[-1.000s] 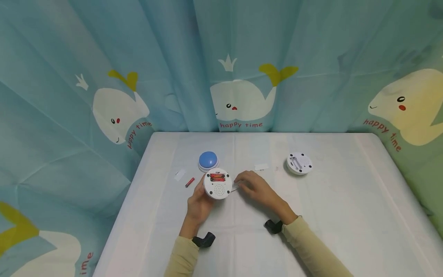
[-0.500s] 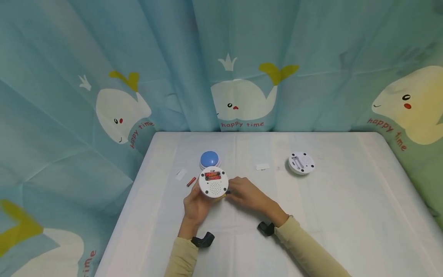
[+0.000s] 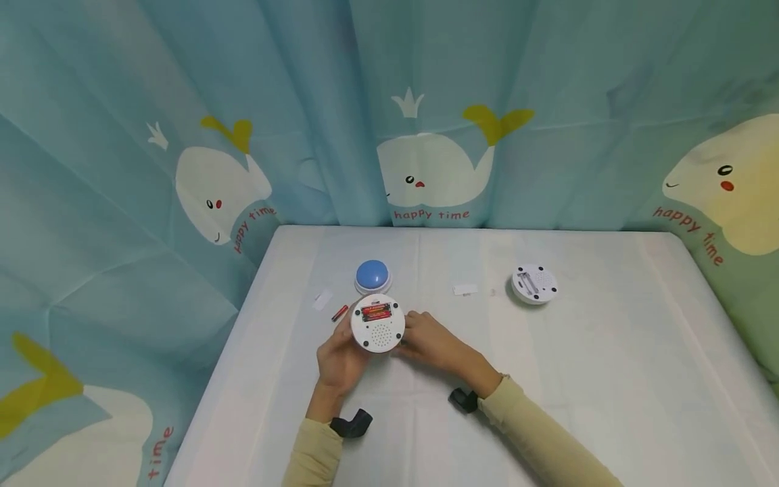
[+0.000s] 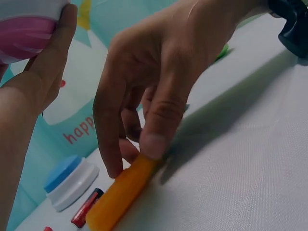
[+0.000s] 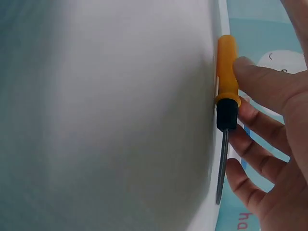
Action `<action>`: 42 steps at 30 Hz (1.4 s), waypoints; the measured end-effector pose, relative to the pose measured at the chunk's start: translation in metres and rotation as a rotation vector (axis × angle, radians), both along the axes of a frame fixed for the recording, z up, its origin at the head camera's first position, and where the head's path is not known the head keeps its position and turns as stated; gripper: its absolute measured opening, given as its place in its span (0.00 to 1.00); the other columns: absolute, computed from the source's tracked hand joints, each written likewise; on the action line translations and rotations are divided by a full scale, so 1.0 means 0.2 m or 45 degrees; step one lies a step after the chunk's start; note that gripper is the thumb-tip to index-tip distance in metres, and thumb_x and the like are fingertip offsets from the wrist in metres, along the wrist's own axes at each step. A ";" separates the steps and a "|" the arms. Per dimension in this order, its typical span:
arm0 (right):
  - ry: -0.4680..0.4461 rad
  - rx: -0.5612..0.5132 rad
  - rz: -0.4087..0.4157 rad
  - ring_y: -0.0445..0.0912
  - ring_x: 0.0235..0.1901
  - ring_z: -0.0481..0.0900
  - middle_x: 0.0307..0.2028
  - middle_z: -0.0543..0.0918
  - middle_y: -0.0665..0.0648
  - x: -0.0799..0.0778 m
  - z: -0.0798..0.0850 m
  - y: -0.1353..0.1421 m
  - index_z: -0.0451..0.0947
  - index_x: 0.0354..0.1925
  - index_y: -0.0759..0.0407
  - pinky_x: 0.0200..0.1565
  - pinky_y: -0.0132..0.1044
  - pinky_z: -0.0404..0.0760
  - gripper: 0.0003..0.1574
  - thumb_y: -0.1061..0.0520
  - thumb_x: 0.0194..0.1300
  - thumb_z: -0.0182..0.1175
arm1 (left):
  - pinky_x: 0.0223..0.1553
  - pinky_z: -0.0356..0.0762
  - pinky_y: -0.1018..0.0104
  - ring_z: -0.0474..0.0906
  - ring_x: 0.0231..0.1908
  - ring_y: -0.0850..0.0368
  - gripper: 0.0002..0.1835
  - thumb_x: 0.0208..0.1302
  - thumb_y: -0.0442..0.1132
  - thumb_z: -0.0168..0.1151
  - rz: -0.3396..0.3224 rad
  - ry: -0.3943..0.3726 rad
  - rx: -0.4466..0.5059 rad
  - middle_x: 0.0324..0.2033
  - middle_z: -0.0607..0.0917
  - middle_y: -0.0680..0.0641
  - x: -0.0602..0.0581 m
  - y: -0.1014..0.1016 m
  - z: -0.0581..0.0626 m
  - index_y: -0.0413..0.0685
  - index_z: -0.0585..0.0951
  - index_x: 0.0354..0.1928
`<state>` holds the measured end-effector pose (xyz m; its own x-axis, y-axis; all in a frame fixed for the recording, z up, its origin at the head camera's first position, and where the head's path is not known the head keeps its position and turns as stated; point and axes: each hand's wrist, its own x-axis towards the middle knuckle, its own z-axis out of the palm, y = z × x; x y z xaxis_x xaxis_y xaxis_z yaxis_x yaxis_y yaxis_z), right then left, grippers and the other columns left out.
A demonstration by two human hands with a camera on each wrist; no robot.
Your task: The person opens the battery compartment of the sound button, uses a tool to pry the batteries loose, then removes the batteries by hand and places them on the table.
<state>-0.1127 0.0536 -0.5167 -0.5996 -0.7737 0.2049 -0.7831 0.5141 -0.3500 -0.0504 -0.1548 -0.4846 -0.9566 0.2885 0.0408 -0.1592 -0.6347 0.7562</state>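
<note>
In the head view my left hand [image 3: 343, 364] holds a round push button [image 3: 382, 337] with its white underside up. Red batteries [image 3: 376, 312] show in its compartment, near a patch of speaker holes and dark feet. Its pink dome [image 4: 29, 36] faces down in the left wrist view. Close against its right side is my right hand [image 3: 435, 343], pinching a screwdriver [image 5: 227, 67] by the orange handle between thumb and fingers. The metal shaft [image 5: 223, 166] points back along the palm. From the head, the button hides the screwdriver.
Behind the held button stands a blue-domed button [image 3: 372, 274]. A loose red battery [image 3: 340, 313] and a white cover [image 3: 322, 300] lie to the left. Farther right are another white cover [image 3: 465, 290] and an upturned button [image 3: 534, 284] with an open battery compartment.
My right hand has moved left to the held button. The screwdriver has turned: its shaft pointed left earlier, then its orange handle showed under the button, now hidden from the head.
</note>
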 end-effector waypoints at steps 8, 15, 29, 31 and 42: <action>-0.118 -0.122 0.078 0.48 0.56 0.86 0.58 0.86 0.57 0.02 0.00 -0.03 0.74 0.68 0.59 0.59 0.44 0.84 0.30 0.57 0.71 0.67 | 0.69 0.69 0.65 0.69 0.71 0.61 0.39 0.66 0.40 0.38 -0.067 0.050 -0.067 0.71 0.73 0.55 0.00 -0.01 0.04 0.43 0.54 0.80; -0.265 -0.106 -0.037 0.42 0.43 0.82 0.42 0.86 0.51 0.03 0.09 0.03 0.81 0.53 0.56 0.48 0.38 0.83 0.14 0.60 0.70 0.66 | 0.67 0.72 0.65 0.71 0.68 0.60 0.37 0.67 0.42 0.44 -0.128 0.130 -0.034 0.71 0.73 0.53 0.00 -0.01 0.07 0.45 0.59 0.79; -0.622 -0.714 -0.423 0.44 0.45 0.85 0.48 0.87 0.63 -0.05 0.20 0.36 0.76 0.61 0.61 0.48 0.33 0.86 0.23 0.63 0.69 0.67 | 0.70 0.72 0.65 0.73 0.68 0.60 0.44 0.67 0.43 0.42 -0.181 0.066 0.035 0.71 0.73 0.53 -0.08 0.06 0.06 0.38 0.44 0.82; -0.661 -0.838 -0.464 0.41 0.46 0.84 0.51 0.85 0.65 -0.05 0.21 0.39 0.74 0.63 0.64 0.48 0.30 0.86 0.25 0.64 0.70 0.66 | 0.71 0.71 0.65 0.73 0.68 0.60 0.42 0.67 0.42 0.41 -0.187 0.056 0.050 0.70 0.74 0.53 -0.09 0.08 0.05 0.40 0.46 0.82; -0.700 -1.421 -0.428 0.40 0.48 0.81 0.53 0.79 0.50 -0.04 0.22 0.45 0.65 0.60 0.77 0.48 0.27 0.86 0.22 0.72 0.72 0.59 | 0.71 0.71 0.63 0.73 0.69 0.58 0.39 0.67 0.42 0.42 -0.199 0.027 0.085 0.71 0.73 0.53 -0.11 0.10 0.00 0.44 0.52 0.81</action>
